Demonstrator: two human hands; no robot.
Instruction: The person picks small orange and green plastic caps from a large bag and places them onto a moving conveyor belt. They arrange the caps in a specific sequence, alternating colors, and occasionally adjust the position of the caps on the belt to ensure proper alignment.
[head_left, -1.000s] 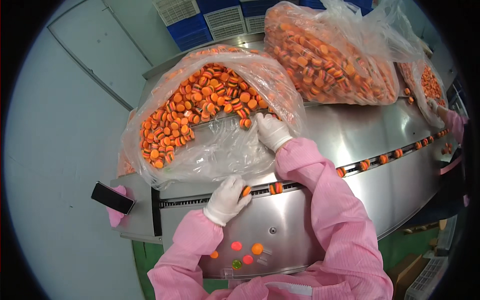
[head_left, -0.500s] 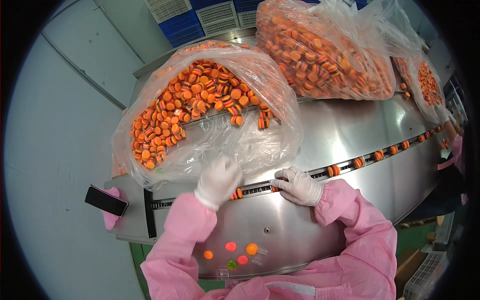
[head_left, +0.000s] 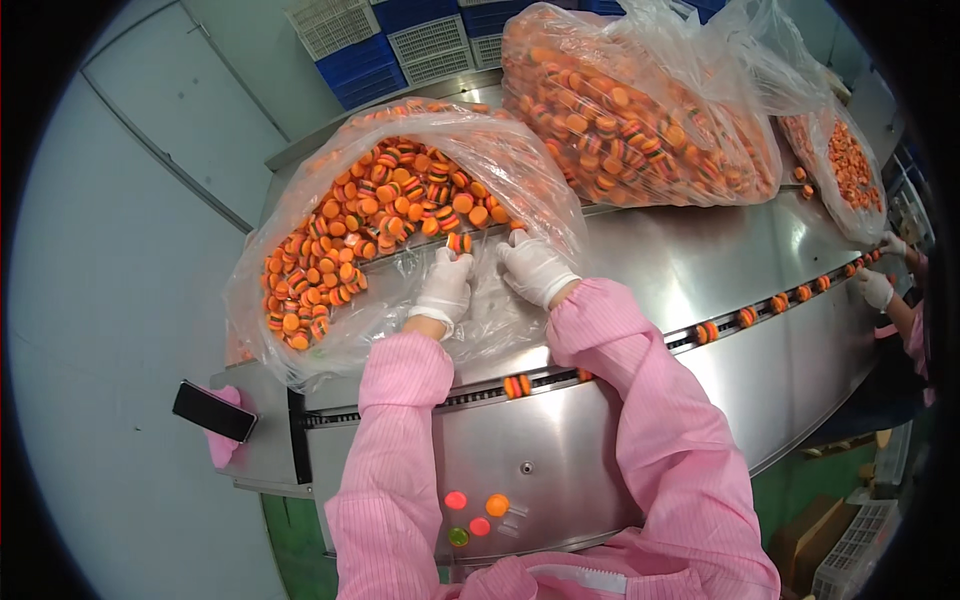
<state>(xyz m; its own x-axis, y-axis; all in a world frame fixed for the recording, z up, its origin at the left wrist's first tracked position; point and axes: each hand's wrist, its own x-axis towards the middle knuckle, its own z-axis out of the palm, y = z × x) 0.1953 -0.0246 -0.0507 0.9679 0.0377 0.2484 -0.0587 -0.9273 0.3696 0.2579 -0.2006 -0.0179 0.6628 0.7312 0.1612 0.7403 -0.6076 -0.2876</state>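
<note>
- The left hand's [head_left: 442, 285] gloved fingertips look clamped on one striped piece [head_left: 459, 243], at the lower fringe of the heap [head_left: 325, 265] in the open bag [head_left: 545, 170]. Only the tips grip it, so smooth glove fabric could let it twist free.
- The right hand [head_left: 535, 268] is in the same bag, its fingertips at another piece [head_left: 518, 237]; I cannot tell whether they are closed on it or merely touching. With the hands so near each other, a knock between them could cost either its piece.
- Slack film lies about both hands; a fold caught in the fingers could drag the bag and spill the heap toward the worktop's [head_left: 700, 250] near edge.
- The right sleeve [head_left: 650, 370] crosses above the channel [head_left: 475, 398], just beside a partly hidden piece [head_left: 585, 374]. A sagging cuff could nudge that piece crooked, or the striped one [head_left: 517, 386] to its left.
- By the near edge lie a loose orange disc [head_left: 497, 505], pink and green ones, and clear plastic bits; a sweeping left sleeve [head_left: 395, 440] could push them off.
- At the worktop's left end, a phone [head_left: 213, 411] seems to overhang on a pink cloth; a bump could drop it.
- Near the far edge, a full bag [head_left: 640, 110] could sag if its film gave way.
</note>
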